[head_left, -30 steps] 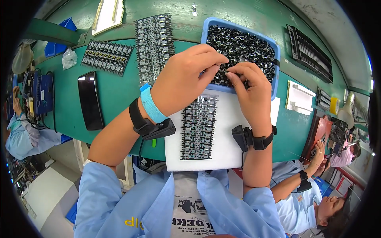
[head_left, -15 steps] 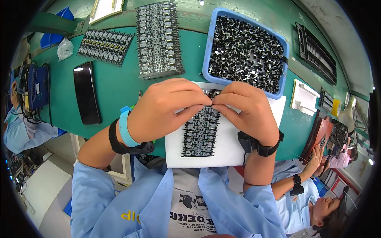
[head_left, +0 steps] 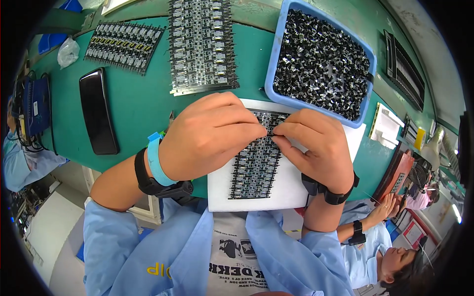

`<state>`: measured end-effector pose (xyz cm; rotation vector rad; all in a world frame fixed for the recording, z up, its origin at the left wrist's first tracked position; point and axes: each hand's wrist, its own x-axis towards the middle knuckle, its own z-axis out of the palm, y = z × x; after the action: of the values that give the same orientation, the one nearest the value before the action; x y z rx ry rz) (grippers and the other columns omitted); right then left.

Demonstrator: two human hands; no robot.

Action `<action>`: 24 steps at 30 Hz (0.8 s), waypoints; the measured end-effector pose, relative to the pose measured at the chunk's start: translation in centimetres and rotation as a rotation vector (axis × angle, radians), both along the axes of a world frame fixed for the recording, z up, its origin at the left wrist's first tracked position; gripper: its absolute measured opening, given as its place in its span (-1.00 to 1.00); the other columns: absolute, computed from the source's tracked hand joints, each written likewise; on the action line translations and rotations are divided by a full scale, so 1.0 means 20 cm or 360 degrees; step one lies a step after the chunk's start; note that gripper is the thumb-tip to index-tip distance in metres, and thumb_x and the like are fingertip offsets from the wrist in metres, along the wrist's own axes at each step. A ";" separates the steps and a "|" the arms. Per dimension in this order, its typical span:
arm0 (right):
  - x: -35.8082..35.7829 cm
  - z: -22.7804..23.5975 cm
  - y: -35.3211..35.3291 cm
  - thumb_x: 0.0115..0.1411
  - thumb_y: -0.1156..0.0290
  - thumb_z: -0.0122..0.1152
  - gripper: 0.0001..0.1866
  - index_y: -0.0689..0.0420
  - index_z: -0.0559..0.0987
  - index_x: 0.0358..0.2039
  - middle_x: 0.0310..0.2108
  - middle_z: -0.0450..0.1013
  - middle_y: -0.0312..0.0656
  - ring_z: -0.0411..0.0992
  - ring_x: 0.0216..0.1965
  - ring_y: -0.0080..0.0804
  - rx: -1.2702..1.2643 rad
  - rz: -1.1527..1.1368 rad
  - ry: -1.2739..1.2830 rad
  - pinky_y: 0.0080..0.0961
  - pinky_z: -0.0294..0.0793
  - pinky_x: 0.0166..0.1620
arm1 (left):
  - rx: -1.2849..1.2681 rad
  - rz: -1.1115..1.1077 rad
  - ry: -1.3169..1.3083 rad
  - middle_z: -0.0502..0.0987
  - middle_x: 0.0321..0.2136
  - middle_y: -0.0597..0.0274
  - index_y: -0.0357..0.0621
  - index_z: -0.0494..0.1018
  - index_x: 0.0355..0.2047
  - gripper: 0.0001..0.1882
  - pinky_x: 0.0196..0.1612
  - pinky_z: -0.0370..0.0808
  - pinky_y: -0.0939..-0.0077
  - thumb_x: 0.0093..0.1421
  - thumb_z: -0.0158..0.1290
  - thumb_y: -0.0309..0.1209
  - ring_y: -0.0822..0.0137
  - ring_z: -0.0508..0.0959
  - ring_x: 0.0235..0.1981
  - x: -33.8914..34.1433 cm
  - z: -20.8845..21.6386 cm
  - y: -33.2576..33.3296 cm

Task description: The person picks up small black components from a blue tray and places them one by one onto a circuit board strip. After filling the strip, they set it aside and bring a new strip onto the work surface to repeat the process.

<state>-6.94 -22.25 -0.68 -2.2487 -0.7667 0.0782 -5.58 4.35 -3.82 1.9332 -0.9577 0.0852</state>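
A long dark panel of joined small circuit boards (head_left: 256, 167) lies on a white foam pad (head_left: 291, 195) in front of me. Over its upper part, my left hand (head_left: 210, 135) has thumb and fingers pinched together at the panel's middle. What the pinch holds, if anything, is hidden. My right hand (head_left: 316, 145) is at the panel's right edge, its thumb and index tips slightly apart, with nothing visible between them. Beyond the pad, a blue tray (head_left: 270, 74) holds a heap of small black-and-metal parts (head_left: 321, 64).
A stack of board panels (head_left: 202, 49) stands at the far middle, with another panel (head_left: 123, 47) to its left. A black phone (head_left: 98, 111) and a crumpled clear bag (head_left: 68, 52) lie at left. White fixture (head_left: 385, 126) sits at right, near a co-worker's hand (head_left: 385, 207).
My fingertips have drawn slightly apart, the right hand shifting right and its pinch loosening. More of the panel's top shows. The whole view has shifted a little.
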 end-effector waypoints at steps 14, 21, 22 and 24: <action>-0.01 -0.02 0.03 0.10 0.62 0.61 -0.74 0.20 0.73 -0.20 -0.31 0.62 -0.14 0.61 -0.37 -0.16 -0.0002 -0.0071 -0.0003 -0.30 0.58 -0.34 | 0.0082 -0.0006 -0.0033 0.74 -0.21 0.19 -0.20 0.76 -0.17 -0.71 -0.20 0.65 0.29 0.06 0.49 -0.57 0.12 0.66 -0.23 0.01 -0.01 -0.01; -0.01 -0.03 0.02 0.11 0.66 0.59 -0.74 0.21 0.73 -0.19 -0.31 0.62 -0.13 0.61 -0.36 -0.15 -0.0018 -0.0066 0.0004 -0.31 0.59 -0.32 | 0.0074 -0.0050 -0.0034 0.72 -0.20 0.18 -0.20 0.75 -0.19 -0.72 -0.22 0.63 0.29 0.05 0.51 -0.56 0.13 0.64 -0.25 0.02 -0.02 -0.01; -0.01 -0.03 0.02 0.11 0.66 0.58 -0.74 0.21 0.73 -0.19 -0.31 0.62 -0.13 0.61 -0.36 -0.15 -0.0023 -0.0067 0.0003 -0.31 0.59 -0.32 | 0.0076 -0.0050 -0.0032 0.72 -0.20 0.18 -0.20 0.75 -0.19 -0.72 -0.22 0.63 0.29 0.05 0.51 -0.56 0.13 0.64 -0.25 0.02 -0.02 -0.01; -0.01 -0.03 0.02 0.11 0.67 0.58 -0.74 0.21 0.73 -0.19 -0.31 0.62 -0.13 0.61 -0.36 -0.15 -0.0027 -0.0069 0.0004 -0.31 0.59 -0.32 | 0.0058 -0.0040 -0.0006 0.72 -0.20 0.18 -0.20 0.75 -0.19 -0.72 -0.22 0.63 0.29 0.06 0.51 -0.55 0.13 0.64 -0.25 0.02 -0.02 -0.01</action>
<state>-7.15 -21.82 -1.19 -2.2797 -0.7185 0.0669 -5.13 4.18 -4.28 1.9547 -0.9923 0.0574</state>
